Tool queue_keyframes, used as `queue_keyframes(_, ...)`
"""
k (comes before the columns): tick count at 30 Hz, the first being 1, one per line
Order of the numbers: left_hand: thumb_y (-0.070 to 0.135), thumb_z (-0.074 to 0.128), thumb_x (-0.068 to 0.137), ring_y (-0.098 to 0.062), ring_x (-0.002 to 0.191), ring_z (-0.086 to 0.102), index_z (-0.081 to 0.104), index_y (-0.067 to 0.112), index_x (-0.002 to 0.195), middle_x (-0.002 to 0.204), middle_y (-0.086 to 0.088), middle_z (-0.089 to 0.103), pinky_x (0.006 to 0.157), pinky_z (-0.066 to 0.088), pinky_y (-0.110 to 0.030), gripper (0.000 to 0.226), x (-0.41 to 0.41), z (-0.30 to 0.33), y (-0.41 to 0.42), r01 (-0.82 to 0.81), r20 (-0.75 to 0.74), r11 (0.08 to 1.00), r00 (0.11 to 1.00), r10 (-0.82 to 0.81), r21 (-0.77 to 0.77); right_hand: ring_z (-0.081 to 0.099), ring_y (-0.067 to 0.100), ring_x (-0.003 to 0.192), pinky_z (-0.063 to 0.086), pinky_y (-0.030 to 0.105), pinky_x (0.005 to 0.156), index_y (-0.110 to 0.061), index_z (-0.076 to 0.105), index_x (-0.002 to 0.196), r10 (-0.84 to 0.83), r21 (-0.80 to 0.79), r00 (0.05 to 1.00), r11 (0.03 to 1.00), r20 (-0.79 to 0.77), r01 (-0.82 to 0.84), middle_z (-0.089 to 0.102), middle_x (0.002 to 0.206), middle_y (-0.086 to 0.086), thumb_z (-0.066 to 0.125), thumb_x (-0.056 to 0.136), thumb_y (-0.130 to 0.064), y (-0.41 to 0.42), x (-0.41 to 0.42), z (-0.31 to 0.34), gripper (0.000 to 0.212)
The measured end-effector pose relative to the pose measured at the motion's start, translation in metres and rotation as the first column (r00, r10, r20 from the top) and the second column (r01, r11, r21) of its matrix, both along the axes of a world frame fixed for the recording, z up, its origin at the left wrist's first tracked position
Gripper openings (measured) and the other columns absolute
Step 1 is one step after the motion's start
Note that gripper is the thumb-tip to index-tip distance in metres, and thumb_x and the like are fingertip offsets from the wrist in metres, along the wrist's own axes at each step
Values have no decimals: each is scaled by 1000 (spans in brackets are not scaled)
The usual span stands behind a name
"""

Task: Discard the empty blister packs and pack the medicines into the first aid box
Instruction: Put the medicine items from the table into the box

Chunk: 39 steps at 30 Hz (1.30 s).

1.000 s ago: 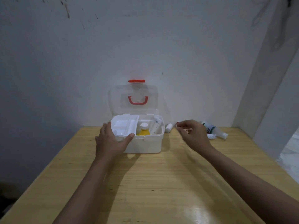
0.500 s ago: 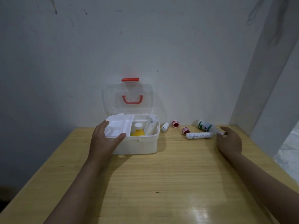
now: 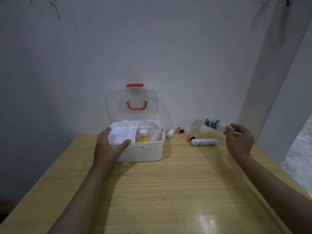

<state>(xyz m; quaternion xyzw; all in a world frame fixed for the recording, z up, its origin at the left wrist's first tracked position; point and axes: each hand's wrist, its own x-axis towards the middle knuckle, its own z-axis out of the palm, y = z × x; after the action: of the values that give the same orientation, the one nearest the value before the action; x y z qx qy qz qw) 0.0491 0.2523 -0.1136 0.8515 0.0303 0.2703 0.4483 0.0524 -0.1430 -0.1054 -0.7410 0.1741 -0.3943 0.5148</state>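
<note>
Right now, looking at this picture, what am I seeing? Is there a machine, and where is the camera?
No machine here: a person works with bare hands, filmed by a camera worn on the head, looking down. The left hand rests on the open white plastic first aid box, which holds a yellow bottle. The right hand has a grip on a white bottle with a green label, lifted above the light wooden table. On the table lie a long white tube, a small white tube and two small red-capped containers.
</note>
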Motion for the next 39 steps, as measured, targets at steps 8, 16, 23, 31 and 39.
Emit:
queue_keyframes(8,49,76,68,-26,132,38,34,16,142,148,-5,37,102,42,-45,91,-1,1,2,-5,-48,999,999,7,54,72,10,71,59,24,63,-12,67,100,405,-162,898,911,171,-380,68,88,4,66,85,-14,70,-20,54,15)
queue_keyframes(16,60,70,68,-24,142,23,20,18,148,158,-1,19,110,33,-46,103,-3,4,3,17,-127,995,992,-4,99,64,16,69,56,28,68,-7,67,103,531,-647,846,632,-39,-426,68,98,9,70,82,-18,131,-5,71,24)
queue_keyframes(23,61,69,68,-23,144,19,16,17,149,159,-1,15,111,29,-44,107,-4,4,4,25,-163,996,987,-12,80,66,23,81,51,31,79,-4,68,106,557,-701,799,476,-227,-531,70,104,13,63,87,-15,167,10,66,23)
queue_keyframes(31,60,68,70,-22,144,19,16,13,149,158,-3,16,111,27,-40,106,-5,6,2,14,-174,997,985,-1,75,65,19,82,53,33,79,-7,70,103,573,-650,770,477,-280,-592,71,103,9,67,84,-19,166,15,43,23)
queue_keyframes(39,58,70,69,-23,142,24,19,13,148,157,-4,20,108,30,-39,104,-6,7,1,-4,-165,995,986,21,98,67,13,76,51,24,70,-11,72,94,468,-497,856,702,-217,-510,73,93,1,67,84,-27,111,29,34,20)
